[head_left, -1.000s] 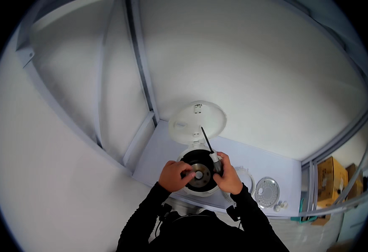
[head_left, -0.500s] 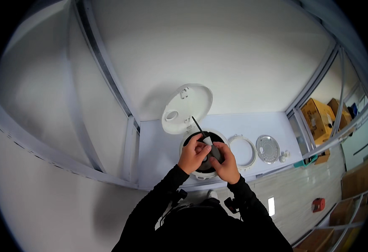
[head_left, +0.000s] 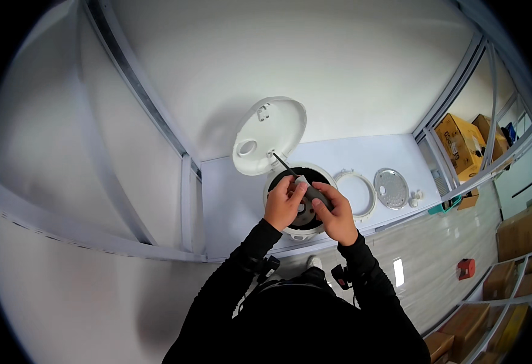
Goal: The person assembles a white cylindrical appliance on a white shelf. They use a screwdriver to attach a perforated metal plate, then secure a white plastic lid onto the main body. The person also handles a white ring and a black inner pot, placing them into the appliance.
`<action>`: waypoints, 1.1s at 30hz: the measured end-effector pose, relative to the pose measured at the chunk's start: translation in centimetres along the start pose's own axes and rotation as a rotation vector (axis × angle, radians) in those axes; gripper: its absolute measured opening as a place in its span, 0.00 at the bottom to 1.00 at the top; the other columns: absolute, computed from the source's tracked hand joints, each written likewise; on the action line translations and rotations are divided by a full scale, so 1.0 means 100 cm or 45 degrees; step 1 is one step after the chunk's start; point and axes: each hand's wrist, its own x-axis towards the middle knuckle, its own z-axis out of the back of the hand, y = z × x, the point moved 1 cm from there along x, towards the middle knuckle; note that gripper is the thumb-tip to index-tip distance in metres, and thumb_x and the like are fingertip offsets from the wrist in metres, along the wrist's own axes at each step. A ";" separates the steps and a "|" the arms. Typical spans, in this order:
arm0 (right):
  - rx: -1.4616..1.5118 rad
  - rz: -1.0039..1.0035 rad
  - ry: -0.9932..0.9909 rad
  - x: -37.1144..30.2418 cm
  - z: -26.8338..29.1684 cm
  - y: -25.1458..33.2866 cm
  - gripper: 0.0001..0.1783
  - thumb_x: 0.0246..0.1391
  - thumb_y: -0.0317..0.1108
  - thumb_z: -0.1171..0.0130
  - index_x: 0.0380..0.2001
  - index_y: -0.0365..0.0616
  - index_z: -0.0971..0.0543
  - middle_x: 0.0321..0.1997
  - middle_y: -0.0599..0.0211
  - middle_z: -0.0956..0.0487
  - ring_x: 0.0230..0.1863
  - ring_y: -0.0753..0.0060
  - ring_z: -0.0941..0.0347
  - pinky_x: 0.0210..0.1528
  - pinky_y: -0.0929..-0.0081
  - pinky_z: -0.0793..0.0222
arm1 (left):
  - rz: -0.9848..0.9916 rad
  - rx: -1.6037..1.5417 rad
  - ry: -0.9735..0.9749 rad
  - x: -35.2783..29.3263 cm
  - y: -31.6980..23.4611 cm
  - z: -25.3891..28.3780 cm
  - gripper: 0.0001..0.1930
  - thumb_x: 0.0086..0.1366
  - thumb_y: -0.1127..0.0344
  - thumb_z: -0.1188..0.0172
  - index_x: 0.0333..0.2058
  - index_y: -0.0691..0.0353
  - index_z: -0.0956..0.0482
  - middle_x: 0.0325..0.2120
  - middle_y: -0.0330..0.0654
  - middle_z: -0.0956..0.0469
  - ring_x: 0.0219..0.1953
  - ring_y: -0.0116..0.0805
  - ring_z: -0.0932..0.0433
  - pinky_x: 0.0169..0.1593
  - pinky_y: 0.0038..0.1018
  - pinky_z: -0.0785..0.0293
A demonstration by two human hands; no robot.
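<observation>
Grey screwdriver handle [head_left: 318,195], white lid [head_left: 273,134]

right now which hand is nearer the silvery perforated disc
Right. The right hand holds the grey screwdriver to the left of the perforated disc, with the white ring between; the left hand, also on the screwdriver, is farther left.

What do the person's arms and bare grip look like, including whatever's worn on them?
Long, close-fitting black sleeves, creased along the forearms, reach the wrists. The left grip and right grip show no gloves. A small dark device sits beside each forearm; how they are attached is unclear.
</observation>
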 end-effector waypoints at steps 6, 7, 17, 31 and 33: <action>0.050 -0.011 -0.034 0.003 -0.002 -0.002 0.21 0.64 0.29 0.41 0.59 0.32 0.26 0.48 0.56 0.16 0.49 0.71 0.21 0.54 0.73 0.27 | 0.005 -0.006 -0.013 -0.002 -0.014 -0.002 0.19 0.74 0.58 0.41 0.51 0.71 0.23 0.30 0.42 0.17 0.30 0.26 0.18 0.35 0.24 0.22; 0.047 -0.011 -0.032 0.004 -0.003 -0.003 0.21 0.64 0.29 0.41 0.59 0.32 0.26 0.48 0.55 0.16 0.49 0.71 0.22 0.53 0.73 0.27 | 0.011 0.005 -0.016 -0.002 -0.014 -0.002 0.19 0.74 0.58 0.41 0.51 0.71 0.23 0.31 0.42 0.17 0.30 0.26 0.17 0.35 0.24 0.22; 0.096 -0.071 0.028 0.011 0.003 0.004 0.21 0.65 0.30 0.42 0.59 0.33 0.26 0.48 0.59 0.17 0.48 0.73 0.22 0.52 0.74 0.27 | 0.006 0.003 -0.033 0.000 -0.005 -0.002 0.20 0.74 0.60 0.41 0.54 0.71 0.24 0.32 0.41 0.16 0.32 0.26 0.17 0.36 0.24 0.22; 0.104 -0.048 0.039 0.013 0.007 -0.006 0.22 0.66 0.30 0.43 0.61 0.36 0.27 0.46 0.64 0.20 0.43 0.78 0.26 0.46 0.77 0.29 | -0.043 0.108 -0.025 -0.002 -0.010 -0.005 0.20 0.75 0.60 0.42 0.59 0.66 0.24 0.31 0.37 0.18 0.30 0.21 0.21 0.36 0.22 0.25; 0.095 -0.079 0.040 0.013 0.010 -0.004 0.22 0.66 0.30 0.42 0.61 0.34 0.27 0.51 0.59 0.18 0.49 0.74 0.24 0.54 0.75 0.28 | -0.040 0.181 -0.019 -0.002 -0.019 -0.005 0.21 0.75 0.59 0.42 0.59 0.66 0.25 0.31 0.37 0.18 0.29 0.20 0.22 0.36 0.21 0.25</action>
